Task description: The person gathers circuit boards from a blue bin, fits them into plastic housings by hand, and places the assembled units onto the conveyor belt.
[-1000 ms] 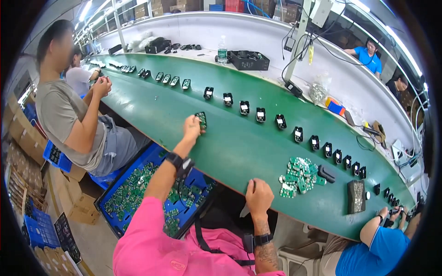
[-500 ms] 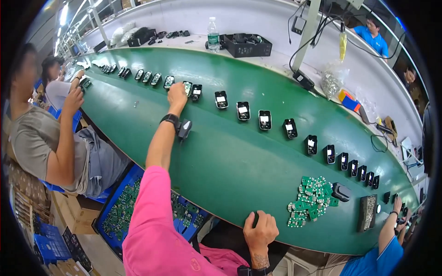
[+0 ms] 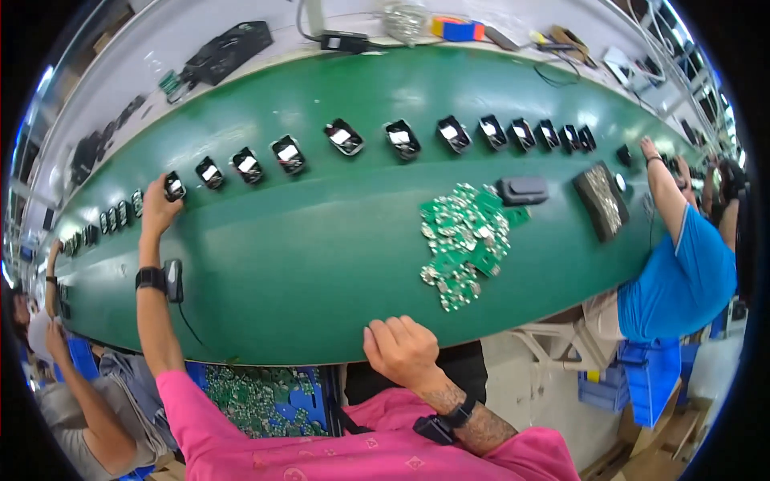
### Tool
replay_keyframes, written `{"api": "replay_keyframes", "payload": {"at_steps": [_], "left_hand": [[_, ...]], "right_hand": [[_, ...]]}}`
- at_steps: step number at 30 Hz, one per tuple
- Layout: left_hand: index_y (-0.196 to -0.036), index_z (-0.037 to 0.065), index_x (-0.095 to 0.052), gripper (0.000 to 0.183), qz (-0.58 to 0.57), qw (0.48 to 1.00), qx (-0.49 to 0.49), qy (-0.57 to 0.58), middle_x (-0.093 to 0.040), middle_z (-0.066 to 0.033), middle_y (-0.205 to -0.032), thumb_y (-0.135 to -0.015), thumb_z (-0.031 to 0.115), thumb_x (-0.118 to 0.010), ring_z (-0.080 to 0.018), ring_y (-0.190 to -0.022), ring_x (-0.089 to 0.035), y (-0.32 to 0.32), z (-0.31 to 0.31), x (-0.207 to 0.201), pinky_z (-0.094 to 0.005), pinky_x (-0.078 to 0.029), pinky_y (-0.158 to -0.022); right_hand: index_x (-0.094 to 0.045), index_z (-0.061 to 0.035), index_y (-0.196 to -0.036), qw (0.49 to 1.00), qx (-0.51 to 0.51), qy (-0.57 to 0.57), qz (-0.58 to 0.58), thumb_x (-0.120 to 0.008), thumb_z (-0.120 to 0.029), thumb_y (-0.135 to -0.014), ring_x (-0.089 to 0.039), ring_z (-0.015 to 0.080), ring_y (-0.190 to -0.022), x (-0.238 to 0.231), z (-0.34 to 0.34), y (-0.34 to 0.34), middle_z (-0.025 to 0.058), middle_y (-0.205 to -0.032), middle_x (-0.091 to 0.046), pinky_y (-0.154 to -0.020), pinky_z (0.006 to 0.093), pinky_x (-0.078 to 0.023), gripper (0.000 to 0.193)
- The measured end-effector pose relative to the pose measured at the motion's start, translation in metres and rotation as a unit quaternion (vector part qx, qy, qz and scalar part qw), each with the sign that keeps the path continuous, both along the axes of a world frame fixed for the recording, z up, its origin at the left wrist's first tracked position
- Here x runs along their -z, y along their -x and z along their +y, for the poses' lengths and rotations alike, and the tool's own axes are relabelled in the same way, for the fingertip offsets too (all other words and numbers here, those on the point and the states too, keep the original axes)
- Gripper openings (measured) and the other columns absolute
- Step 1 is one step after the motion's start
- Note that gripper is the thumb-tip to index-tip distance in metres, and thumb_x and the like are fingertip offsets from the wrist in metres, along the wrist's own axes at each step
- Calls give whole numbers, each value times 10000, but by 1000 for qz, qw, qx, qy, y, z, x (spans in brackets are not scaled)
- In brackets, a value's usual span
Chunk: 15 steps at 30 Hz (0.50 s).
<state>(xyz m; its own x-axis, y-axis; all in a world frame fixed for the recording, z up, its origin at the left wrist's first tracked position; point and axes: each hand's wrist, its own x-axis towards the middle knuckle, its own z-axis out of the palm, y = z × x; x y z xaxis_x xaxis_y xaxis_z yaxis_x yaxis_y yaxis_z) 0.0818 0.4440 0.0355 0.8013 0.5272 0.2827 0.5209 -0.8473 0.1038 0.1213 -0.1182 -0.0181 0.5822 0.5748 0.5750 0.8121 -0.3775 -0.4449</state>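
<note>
My left hand point(image 3: 163, 210) reaches far out to the left. Its fingers close on the side of a small black plastic case point(image 3: 174, 187) with a white piece inside, standing in a long row on the green table point(image 3: 281, 264). Near my left wrist lies a dark handheld device point(image 3: 174, 280) with a cord. My right hand point(image 3: 401, 351) rests at the table's front edge, fingers curled into a loose fist with nothing visible in them. Beyond it is a heap of green circuit boards point(image 3: 465, 232).
A black device point(image 3: 523, 190) and a dark open box of small metal parts point(image 3: 601, 202) stand past the heap. Co-workers sit on both sides, one in a blue shirt point(image 3: 682, 272). Below the table, a blue tray point(image 3: 303, 401) holds more boards. A black bin point(image 3: 228, 52) stands behind.
My view has swung to the right. My left hand has shifted from a case showing a green board to one with a white piece. My right hand stays at the table edge.
</note>
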Motion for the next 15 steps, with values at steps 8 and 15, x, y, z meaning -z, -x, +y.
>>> {"api": "replay_keyframes", "payload": {"at_steps": [8, 15], "left_hand": [[-1316, 4, -589, 752, -116, 960, 172, 190, -660, -153, -1154, -662, 241, -876, -189, -716, -631, 14, -304, -21, -305, -528, -632], [-1414, 83, -542, 899, -148, 943, 239, 181, -598, -112, -1241, -621, 267, -923, -198, -718, -598, 30, -442, 39, -317, -545, -644]], "right_hand": [[-652, -53, -837, 994, -4, -97, 56, -738, -22, -779, -598, 272, -618, -8, -45, -12, 80, -739, -637, -548, 380, -482, 109], [-643, -11, -1007, 971, 229, 43, 59, -782, -206, -853, -542, 264, -680, -6, -93, -50, 111, -818, -574, -615, 369, -447, 285]]}}
